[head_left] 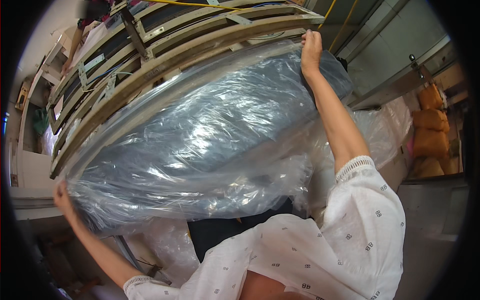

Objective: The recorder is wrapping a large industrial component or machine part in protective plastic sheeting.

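A long dark roll wrapped in clear plastic sheeting (200, 140) fills the middle of the view, lying at a slant from lower left to upper right, held between a person's two raised arms. Above and behind the roll, and running parallel to it, stands a stack of pale wooden frames (165, 55) with metal brackets at their joints; the roll's upper edge lies against or just in front of the lowest frame, though whether they touch cannot be told. Loose folds of the plastic hang below the roll and trail toward its right end. Beneath the roll, the person's white patterned sleeves (350, 235) with lace cuffs come up from the lower edge. To the right of the roll, well apart from it, several tan sacks (429, 135) are piled against a wall. The right hand (311, 49) is pressed on the roll's upper right end, fingers curled over the plastic in a grip. The left hand (62, 196) meets the roll's lower left end, fingers closed on the gathered edge of the sheeting. Yellow cables (340, 20) run above the roll's right end.
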`<state>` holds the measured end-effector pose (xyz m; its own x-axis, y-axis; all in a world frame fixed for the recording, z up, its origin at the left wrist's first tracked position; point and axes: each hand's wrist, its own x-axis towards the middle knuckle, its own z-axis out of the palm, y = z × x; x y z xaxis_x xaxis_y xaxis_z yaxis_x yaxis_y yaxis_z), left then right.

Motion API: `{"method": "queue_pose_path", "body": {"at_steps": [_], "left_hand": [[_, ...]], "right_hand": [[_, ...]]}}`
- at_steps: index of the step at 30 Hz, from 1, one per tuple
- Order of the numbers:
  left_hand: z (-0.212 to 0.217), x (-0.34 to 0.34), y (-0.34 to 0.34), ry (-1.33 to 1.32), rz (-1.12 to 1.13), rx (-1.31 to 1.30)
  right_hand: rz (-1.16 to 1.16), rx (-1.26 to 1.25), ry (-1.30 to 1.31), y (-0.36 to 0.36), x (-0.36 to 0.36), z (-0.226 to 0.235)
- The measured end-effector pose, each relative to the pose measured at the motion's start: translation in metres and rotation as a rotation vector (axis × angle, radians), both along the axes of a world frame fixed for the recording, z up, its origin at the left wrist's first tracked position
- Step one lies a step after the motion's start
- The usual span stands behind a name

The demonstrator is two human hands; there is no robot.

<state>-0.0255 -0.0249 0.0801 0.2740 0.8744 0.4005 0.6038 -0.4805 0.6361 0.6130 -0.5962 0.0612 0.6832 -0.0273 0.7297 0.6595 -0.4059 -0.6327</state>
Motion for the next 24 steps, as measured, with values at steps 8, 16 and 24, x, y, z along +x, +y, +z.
{"method": "queue_pose_path", "body": {"at_steps": [8, 16, 24], "left_hand": [[0.092, -0.154, -0.117, -0.418, 0.128, -0.163], [0.043, -0.234, -0.188, 0.267, 0.452, -0.174], [0.052, 0.078, -0.257, 0.311, -0.429, 0.039]], "right_hand": [[0.844, 0.234, 1.062, -0.025, -0.135, 0.015], [1.042, -0.121, 0.853, -0.030, -0.180, 0.020], [0.804, -0.271, 0.489, -0.049, -0.198, 0.022]]}}
